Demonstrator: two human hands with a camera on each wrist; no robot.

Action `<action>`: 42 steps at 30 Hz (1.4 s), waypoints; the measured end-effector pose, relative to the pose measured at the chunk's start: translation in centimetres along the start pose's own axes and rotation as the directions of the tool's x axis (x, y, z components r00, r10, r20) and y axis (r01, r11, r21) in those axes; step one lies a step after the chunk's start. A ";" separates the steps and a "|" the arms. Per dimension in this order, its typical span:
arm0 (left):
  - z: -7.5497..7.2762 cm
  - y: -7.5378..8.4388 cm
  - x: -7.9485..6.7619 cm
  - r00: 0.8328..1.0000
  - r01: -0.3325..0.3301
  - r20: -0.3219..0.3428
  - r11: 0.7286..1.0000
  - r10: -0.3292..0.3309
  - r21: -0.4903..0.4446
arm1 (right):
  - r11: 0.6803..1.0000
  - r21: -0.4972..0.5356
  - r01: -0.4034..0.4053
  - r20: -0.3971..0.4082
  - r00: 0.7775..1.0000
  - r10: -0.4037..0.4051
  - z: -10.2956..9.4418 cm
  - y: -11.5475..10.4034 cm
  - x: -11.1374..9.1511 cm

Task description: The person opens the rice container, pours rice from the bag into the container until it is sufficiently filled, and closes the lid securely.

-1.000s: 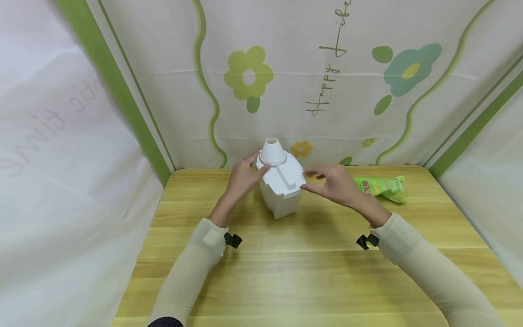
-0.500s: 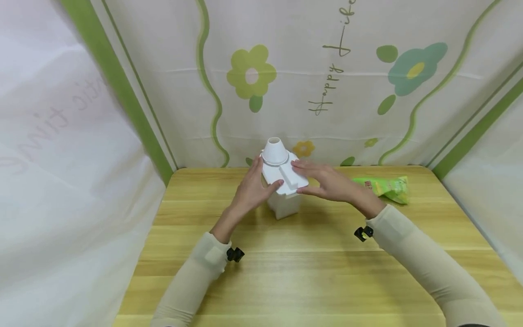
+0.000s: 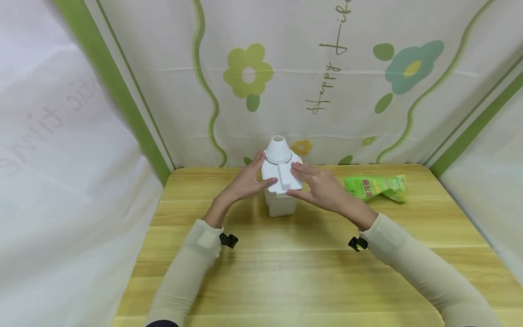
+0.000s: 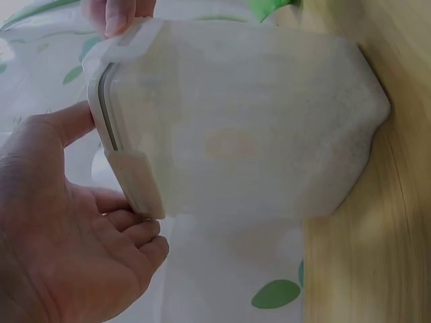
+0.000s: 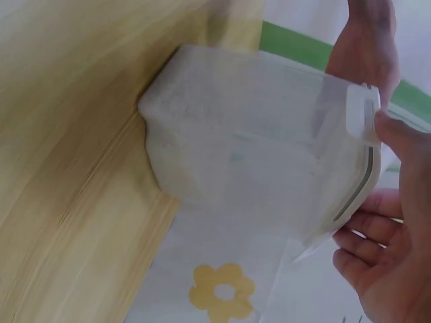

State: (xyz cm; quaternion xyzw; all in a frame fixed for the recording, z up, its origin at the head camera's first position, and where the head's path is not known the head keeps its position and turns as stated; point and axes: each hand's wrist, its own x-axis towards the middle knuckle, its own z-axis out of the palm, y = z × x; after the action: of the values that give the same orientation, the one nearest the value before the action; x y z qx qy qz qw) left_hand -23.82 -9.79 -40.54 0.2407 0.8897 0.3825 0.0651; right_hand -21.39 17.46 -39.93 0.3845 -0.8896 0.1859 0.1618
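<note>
A translucent white storage container [image 3: 281, 207] stands upright on the table. Its white lid [image 3: 269, 172] has side clips and carries a white cone-shaped cup [image 3: 278, 151]. Whitish, grainy contents show faintly low inside it in the right wrist view. My left hand [image 3: 247, 181] grips the lid's left side, thumb on the near left edge; in the left wrist view, curled fingers [image 4: 139, 232] lie against a clip [image 4: 137, 180]. On the opposite side, my right hand [image 3: 324, 188] holds the lid, its thumb at the front clip and fingers on the right edge.
A crumpled green printed bag [image 3: 380, 187] lies on the wooden table [image 3: 282, 277] to the right, behind my right forearm. A white flower-print curtain [image 3: 286, 81] stands close behind the container, with more curtain on both sides.
My right fingers, formerly lifted off the lid's right side, have come down onto it. The container has turned slightly, its front now facing me more squarely. My left hand has stayed at the lid.
</note>
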 end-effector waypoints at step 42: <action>0.1 0.6 -0.9 1.000 0.030 -0.011 0.996 -0.030 0.084 | 0.763 0.577 -0.291 0.326 0.939 0.111 0.8 10.3 1.6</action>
State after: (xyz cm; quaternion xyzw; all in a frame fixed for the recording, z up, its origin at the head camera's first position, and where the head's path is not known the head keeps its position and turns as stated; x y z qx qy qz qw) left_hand -22.78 -9.78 -40.26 0.2281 0.9089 0.3447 0.0563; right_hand -30.21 22.58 -42.09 0.3392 -0.8295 0.4279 -0.1175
